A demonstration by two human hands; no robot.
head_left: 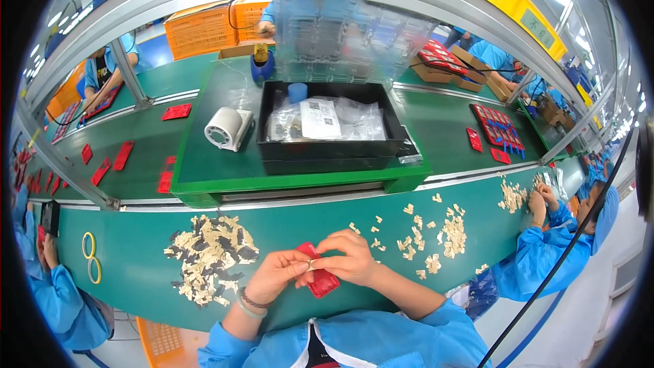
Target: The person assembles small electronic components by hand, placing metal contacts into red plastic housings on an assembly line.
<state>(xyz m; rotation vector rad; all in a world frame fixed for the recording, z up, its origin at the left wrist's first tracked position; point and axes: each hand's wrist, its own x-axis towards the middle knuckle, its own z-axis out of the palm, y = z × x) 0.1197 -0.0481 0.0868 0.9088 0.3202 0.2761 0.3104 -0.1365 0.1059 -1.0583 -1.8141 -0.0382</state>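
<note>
Red case (325,286) near table (129,252) edge

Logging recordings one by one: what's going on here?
The person's left hand and right hand hold a flat red plastic piece, a small pale piece apparently pinched between them. On the green tabletop, a heap of small cream and black pieces lies to the left; loose cream pieces lie scattered to the right.

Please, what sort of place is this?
Probably a factory assembly line: small cream and black pieces are heaped on the long green workbench, red parts lie beyond it, and several people wear blue.
</note>
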